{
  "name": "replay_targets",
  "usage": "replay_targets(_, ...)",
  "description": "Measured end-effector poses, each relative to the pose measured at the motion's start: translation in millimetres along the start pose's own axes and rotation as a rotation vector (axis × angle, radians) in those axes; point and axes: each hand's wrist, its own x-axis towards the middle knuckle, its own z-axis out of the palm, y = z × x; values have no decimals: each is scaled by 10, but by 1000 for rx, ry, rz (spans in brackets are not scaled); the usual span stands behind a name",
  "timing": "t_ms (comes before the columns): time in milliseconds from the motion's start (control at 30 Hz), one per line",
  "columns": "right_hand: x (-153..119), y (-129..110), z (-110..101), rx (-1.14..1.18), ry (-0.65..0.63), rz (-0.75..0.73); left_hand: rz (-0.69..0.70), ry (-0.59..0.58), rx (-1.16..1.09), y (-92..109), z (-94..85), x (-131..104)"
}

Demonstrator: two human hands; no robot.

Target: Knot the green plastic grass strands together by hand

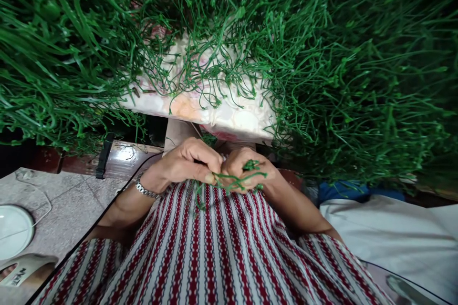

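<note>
Thin green stems with small forked tips (238,182) are pinched between my two hands, in front of my striped top. My left hand (189,162), with a metal watch at the wrist, is closed, thumb and forefinger pressed on the stems. Beside it and nearly touching, my right hand (248,167) is curled round the same small bunch. Its fingertips are partly hidden by the stems. Just beyond the hands is a floral-covered tabletop (222,112) with many more loose green stems (222,64) strewn over it.
Large heaps of green stems rise at the left (53,57) and the right (361,81). A black cord (103,214) runs past my left arm. On the floor are a white round object (14,229) and a slippered foot (26,269). White cloth (393,228) lies at right.
</note>
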Motion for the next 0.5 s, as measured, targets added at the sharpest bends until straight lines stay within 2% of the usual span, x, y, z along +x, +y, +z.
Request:
replay_targets(67, -3, -75, -18, -54, -7, -38, 11, 111, -84, -42, 7, 12)
replay_targets(133, -46, -196, -53, -192, 63, -81, 37, 268, -97, -63, 16, 32)
replay_targets(200, -129, -334, -89, -369, 225, -148, 69, 429, -102, -67, 16, 56)
replay_targets(267, -227, -456, -109, -510, 442, -275, 90, 590, -145, -69, 3, 78)
replay_targets(333, -306, -536, -108, -523, 641, -447, 105, 733, -195, -79, -14, 99)
replay_targets(367, -330, -556, -99, -484, 698, -517, 107, 771, -200, -87, -19, 109)
replay_targets(433, -343, -559, -69, -366, 703, -586, 96, 776, -168, -105, -21, 130)
replay_targets(500, -313, -530, -31, -288, 652, -541, 90, 770, -126, -121, -8, 146)
